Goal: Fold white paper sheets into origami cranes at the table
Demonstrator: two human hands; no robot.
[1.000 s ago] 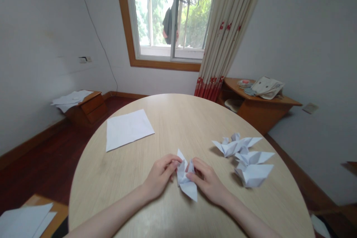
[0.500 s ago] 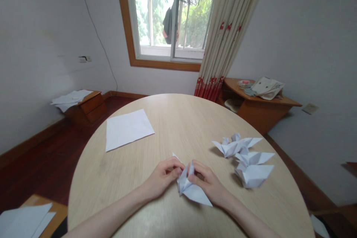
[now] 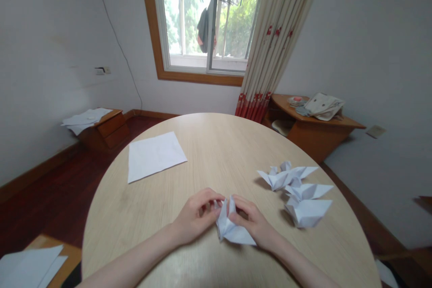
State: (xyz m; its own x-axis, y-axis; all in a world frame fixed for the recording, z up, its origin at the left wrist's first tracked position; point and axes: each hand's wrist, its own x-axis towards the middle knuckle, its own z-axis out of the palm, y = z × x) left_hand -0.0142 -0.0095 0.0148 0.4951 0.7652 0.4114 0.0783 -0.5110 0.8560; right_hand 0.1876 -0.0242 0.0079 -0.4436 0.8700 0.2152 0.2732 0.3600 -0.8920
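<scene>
At lower centre of the frame, the left hand [image 3: 197,216] and right hand [image 3: 249,219] both pinch a folded white paper [image 3: 232,232] over the counter [image 3: 219,144]; paper shapes [image 3: 308,212] sit centre right, a flat sheet [image 3: 157,156] centre left.

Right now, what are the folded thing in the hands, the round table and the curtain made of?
Folded thing: paper, white and matt; sharp creases and thin edges show it.
Round table: wood or a wood-look laminate, I can't tell which; pale grain streaks and a soft sheen.
Curtain: probably cloth, not shiny, since it hangs in soft pleats.
</scene>
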